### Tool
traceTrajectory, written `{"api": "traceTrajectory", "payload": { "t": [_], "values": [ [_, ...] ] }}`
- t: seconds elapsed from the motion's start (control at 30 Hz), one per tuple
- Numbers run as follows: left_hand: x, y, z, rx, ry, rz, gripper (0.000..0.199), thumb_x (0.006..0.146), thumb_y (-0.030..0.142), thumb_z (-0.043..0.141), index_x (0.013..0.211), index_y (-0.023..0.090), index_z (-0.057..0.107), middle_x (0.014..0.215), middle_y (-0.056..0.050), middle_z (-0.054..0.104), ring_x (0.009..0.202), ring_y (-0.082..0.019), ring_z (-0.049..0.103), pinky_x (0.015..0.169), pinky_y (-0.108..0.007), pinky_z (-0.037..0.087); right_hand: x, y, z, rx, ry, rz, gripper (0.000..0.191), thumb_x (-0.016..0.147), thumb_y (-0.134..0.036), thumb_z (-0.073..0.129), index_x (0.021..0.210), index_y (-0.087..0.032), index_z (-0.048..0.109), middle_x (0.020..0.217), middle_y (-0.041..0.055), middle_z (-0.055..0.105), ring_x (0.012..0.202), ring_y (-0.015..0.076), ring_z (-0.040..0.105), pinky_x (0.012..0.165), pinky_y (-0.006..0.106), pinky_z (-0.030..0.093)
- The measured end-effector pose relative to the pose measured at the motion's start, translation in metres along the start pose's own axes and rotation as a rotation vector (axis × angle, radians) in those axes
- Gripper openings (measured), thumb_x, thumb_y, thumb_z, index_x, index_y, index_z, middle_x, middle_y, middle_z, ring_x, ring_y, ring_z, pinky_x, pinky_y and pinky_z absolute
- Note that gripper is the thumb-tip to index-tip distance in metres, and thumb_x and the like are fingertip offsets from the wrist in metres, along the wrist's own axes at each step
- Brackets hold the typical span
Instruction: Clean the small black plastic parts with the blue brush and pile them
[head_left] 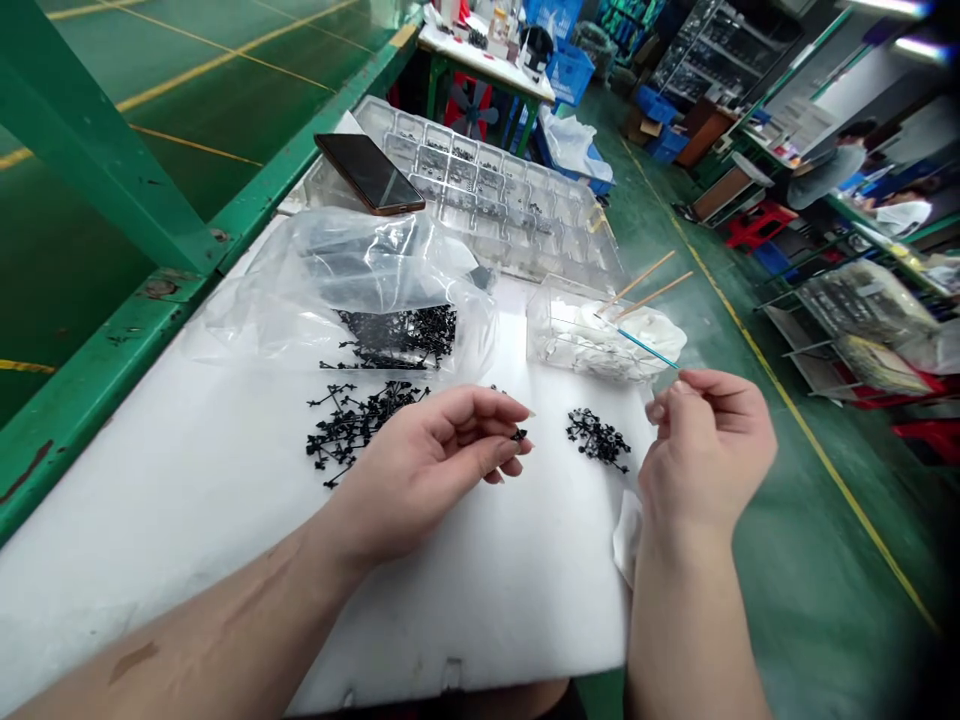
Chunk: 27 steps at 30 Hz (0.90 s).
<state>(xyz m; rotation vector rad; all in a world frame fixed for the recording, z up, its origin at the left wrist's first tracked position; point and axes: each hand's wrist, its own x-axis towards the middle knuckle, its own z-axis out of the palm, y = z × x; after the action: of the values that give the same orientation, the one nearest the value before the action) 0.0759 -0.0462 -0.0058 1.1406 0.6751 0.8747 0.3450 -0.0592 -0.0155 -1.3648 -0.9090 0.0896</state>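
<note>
My left hand is over the middle of the white table, its thumb and fingers pinching a small black part. Held in my right hand is a thin blue stick, its tip at the clear box with white material and two wooden sticks. To the left of my left hand lies a large pile of black parts. Between my two hands is a smaller pile of similar parts. A clear plastic bag holds more black parts behind the large pile.
A clear compartment tray stands at the back, with a phone on its left part. A green metal beam runs along the left edge. People sit at benches far right.
</note>
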Motion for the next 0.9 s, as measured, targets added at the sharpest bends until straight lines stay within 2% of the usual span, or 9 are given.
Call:
{"api": "traceTrajectory", "payload": {
  "t": [0.2,0.27,0.37,0.47,0.53,0.63,0.7,0.77,0.9],
  "values": [
    [-0.008,-0.001,0.002,0.292,0.131,0.399,0.021,0.098,0.011,0.077,0.111,0.027,0.078,0.104,-0.001,0.085,0.098,-0.020,0.082,0.094,-0.037,0.068,-0.007,0.006,0.004,-0.084,-0.044,-0.035,0.014,0.085,-0.029,0.072,0.097,-0.022,0.070,0.079,-0.0020,0.058,0.068,0.0157,0.056,0.065,0.031,0.043],
    [-0.011,-0.003,0.003,0.347,0.166,0.465,0.023,0.097,0.009,0.077,0.108,0.029,0.077,0.105,0.001,0.085,0.101,-0.020,0.081,0.096,-0.038,0.066,-0.007,0.007,0.004,-0.101,-0.058,-0.032,0.015,0.086,-0.031,0.072,0.097,-0.022,0.070,0.079,-0.0015,0.059,0.069,0.0163,0.057,0.066,0.032,0.045],
    [-0.012,-0.005,0.003,0.359,0.183,0.499,0.025,0.098,0.007,0.076,0.109,0.031,0.075,0.107,0.001,0.083,0.104,-0.019,0.079,0.097,-0.039,0.065,-0.011,0.002,0.006,-0.086,-0.104,-0.046,0.014,0.086,-0.030,0.074,0.097,-0.022,0.070,0.080,-0.0008,0.060,0.074,0.0178,0.059,0.071,0.034,0.047],
    [-0.011,-0.004,0.003,0.430,0.154,0.534,0.022,0.099,0.008,0.075,0.108,0.028,0.072,0.105,0.000,0.082,0.102,-0.017,0.079,0.094,-0.036,0.065,-0.022,-0.010,0.009,-0.051,-0.193,-0.103,0.011,0.089,-0.029,0.074,0.098,-0.023,0.071,0.083,0.0008,0.062,0.076,0.0188,0.060,0.071,0.035,0.047],
    [-0.009,-0.002,0.003,0.514,0.119,0.556,0.020,0.100,0.008,0.074,0.107,0.026,0.070,0.102,-0.001,0.081,0.098,-0.015,0.078,0.091,-0.032,0.064,-0.032,-0.022,0.011,-0.025,-0.345,-0.183,0.013,0.092,-0.027,0.071,0.105,-0.025,0.073,0.087,0.0025,0.063,0.078,0.0198,0.060,0.070,0.036,0.049],
    [-0.008,-0.003,0.005,0.623,0.116,0.568,0.022,0.100,0.007,0.073,0.110,0.025,0.066,0.101,0.001,0.080,0.095,-0.012,0.077,0.088,-0.027,0.062,-0.047,-0.039,0.015,0.025,-0.659,-0.336,0.031,0.092,-0.019,0.070,0.121,-0.028,0.074,0.094,0.0049,0.066,0.082,0.0216,0.062,0.071,0.039,0.052],
    [-0.008,-0.005,0.005,0.642,0.148,0.553,0.026,0.099,0.006,0.073,0.112,0.026,0.061,0.102,0.003,0.078,0.094,-0.011,0.077,0.088,-0.025,0.061,-0.053,-0.046,0.017,0.045,-0.794,-0.423,0.043,0.089,-0.012,0.071,0.128,-0.029,0.073,0.098,0.0059,0.068,0.084,0.0219,0.064,0.071,0.039,0.054],
    [-0.008,-0.008,0.006,0.626,0.169,0.529,0.029,0.098,0.007,0.074,0.113,0.026,0.059,0.101,0.004,0.077,0.092,-0.010,0.076,0.085,-0.023,0.060,-0.055,-0.049,0.017,0.071,-0.822,-0.490,0.050,0.086,-0.007,0.071,0.130,-0.030,0.073,0.098,0.0061,0.067,0.082,0.0214,0.064,0.069,0.038,0.055],
    [-0.006,-0.013,0.006,0.520,0.169,0.514,0.032,0.098,0.006,0.071,0.116,0.028,0.056,0.102,0.005,0.077,0.091,-0.009,0.077,0.082,-0.020,0.060,-0.052,-0.047,0.018,0.124,-0.749,-0.556,0.049,0.084,-0.006,0.072,0.129,-0.026,0.072,0.095,0.0057,0.067,0.079,0.0208,0.063,0.065,0.037,0.056]
  ]
}}
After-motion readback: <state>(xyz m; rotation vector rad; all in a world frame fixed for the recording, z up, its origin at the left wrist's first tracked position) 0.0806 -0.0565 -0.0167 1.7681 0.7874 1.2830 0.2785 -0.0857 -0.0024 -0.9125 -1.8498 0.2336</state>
